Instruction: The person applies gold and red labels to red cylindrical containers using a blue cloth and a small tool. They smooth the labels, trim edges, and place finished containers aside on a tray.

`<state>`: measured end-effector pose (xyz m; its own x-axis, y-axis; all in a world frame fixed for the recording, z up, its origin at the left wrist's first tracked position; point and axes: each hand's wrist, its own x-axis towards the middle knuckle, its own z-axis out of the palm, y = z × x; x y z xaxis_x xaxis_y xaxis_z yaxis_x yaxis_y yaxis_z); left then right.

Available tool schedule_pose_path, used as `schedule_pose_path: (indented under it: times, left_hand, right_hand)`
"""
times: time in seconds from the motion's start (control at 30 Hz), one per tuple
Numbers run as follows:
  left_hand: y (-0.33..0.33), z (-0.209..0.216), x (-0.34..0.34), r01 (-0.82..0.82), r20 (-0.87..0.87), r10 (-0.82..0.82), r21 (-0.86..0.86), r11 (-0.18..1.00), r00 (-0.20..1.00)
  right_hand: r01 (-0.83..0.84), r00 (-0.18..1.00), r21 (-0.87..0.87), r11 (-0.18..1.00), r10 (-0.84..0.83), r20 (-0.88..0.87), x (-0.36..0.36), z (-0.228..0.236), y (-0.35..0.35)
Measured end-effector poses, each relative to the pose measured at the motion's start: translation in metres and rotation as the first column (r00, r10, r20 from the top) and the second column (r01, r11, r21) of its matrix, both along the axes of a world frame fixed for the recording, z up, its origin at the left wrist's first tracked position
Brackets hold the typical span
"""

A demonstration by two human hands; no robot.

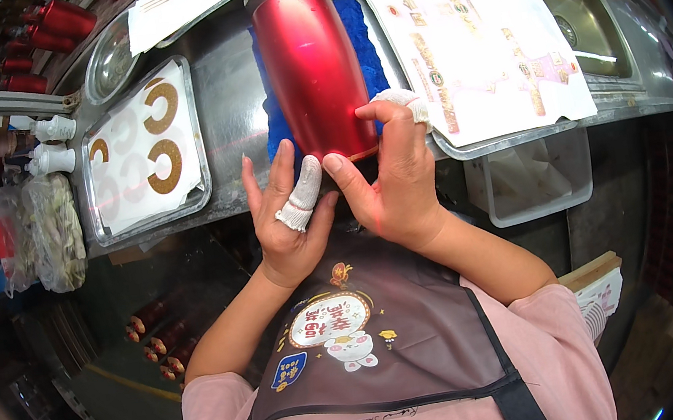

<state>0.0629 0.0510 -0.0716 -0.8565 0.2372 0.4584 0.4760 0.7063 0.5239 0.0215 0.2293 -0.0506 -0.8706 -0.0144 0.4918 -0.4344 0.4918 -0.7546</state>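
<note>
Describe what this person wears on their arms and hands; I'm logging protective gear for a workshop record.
Both forearms are bare, with short pink sleeves ending at the upper arms. The left hand has a white gauze-like fabric cot wrapped over its index finger. The right hand has a similar white fabric cot on its index finger. No gloves, watches or rings show.
</note>
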Motion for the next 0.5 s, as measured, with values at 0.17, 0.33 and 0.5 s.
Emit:
schedule_pose_path:
  times: [0.17, 0.33, 0.5]
  left_hand:
    - [0.0011, 0.0017, -0.0005, -0.003, -0.008, 0.003, -0.009, 1.000, 1.000]
    - [0.0028, 0.0039, -0.0002, -0.005, -0.011, 0.005, 0.001, 1.000, 1.000]
    - [0.0034, 0.0060, -0.0006, -0.007, -0.015, 0.006, -0.014, 1.000, 1.000]
  right_hand:
    - [-0.020, 0.999, -0.016, 1.000, 0.021, 0.025, 0.0000, 0.0000, 0.0013]
    - [-0.048, 0.995, -0.060, 0.997, 0.053, 0.084, 0.0012, -0.0003, 0.0059]
    - [-0.067, 0.985, -0.117, 0.991, 0.084, 0.150, 0.0011, 0.0004, 0.0071]
